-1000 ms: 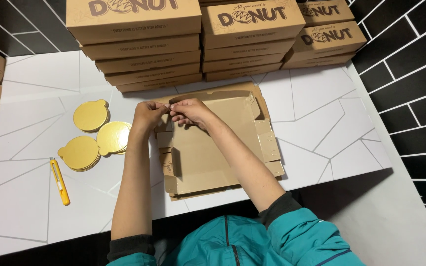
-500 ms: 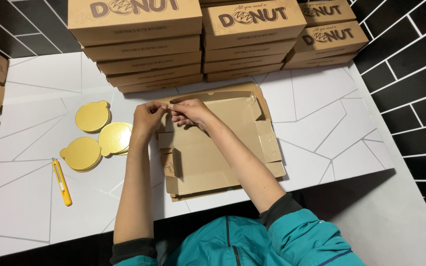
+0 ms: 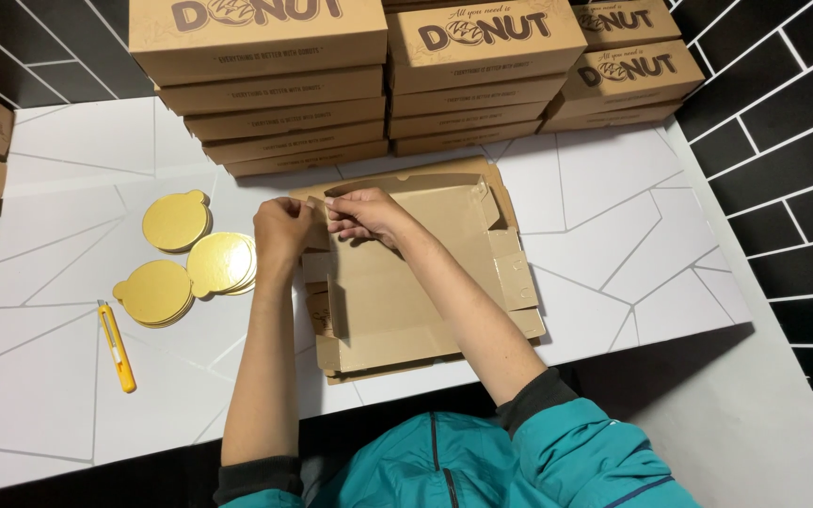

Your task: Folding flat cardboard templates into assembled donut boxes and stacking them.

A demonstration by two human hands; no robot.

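Both hands were up at the far left corner of the flat cardboard box (image 3: 425, 282), which lay open on the white table (image 3: 68, 150). The left hand (image 3: 281, 230) was curled closed, pinching the corner flap. The right hand (image 3: 361, 214) gripped the same flap edge, fingers bent tight, just beside the left. Left of them sat three gold cake boards (image 3: 190, 259) and a yellow box cutter (image 3: 116, 346). Behind stood stacks of closed boxes (image 3: 378, 85).

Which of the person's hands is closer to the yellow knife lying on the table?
The left. The left hand grips the folding box's near-left corner, above and to the right of the yellow utility knife. The right hand is farther right, over the box's flap.
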